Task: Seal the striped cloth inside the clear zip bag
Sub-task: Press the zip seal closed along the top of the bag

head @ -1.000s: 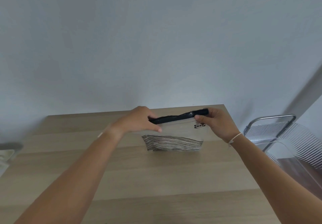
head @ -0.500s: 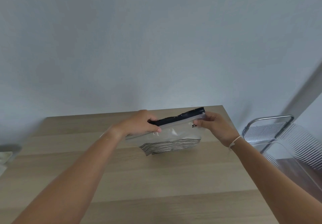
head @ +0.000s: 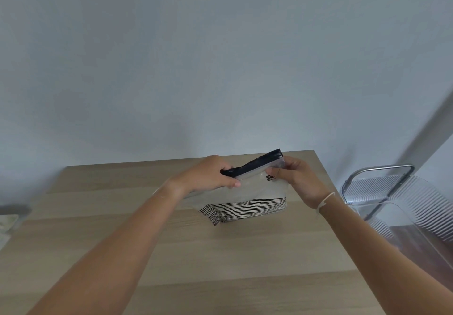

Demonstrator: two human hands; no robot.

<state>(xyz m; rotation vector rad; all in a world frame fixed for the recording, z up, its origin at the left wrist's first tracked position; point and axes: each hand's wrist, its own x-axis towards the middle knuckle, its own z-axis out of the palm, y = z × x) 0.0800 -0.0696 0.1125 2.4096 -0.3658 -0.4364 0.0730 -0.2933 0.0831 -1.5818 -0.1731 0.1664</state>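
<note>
The clear zip bag (head: 255,190) stands on the wooden table (head: 171,253) near its far edge, tilted with its right end raised. A dark zip strip (head: 255,165) runs along its top. The black-and-white striped cloth (head: 245,210) lies in the bottom of the bag. My left hand (head: 208,177) pinches the left part of the zip strip between thumb and fingers. My right hand (head: 296,179) grips the bag's upper right corner beside a small black logo.
A clear ribbed plastic chair with a metal frame (head: 392,192) stands off the table's right side. A grey and pale object (head: 9,219) lies at the table's left edge. A plain wall rises behind the table.
The bag's right end has risen, so the zip strip now slopes up to the right. My left hand stays pinched on the strip, and the cloth has settled lower and slanted in the bag.
</note>
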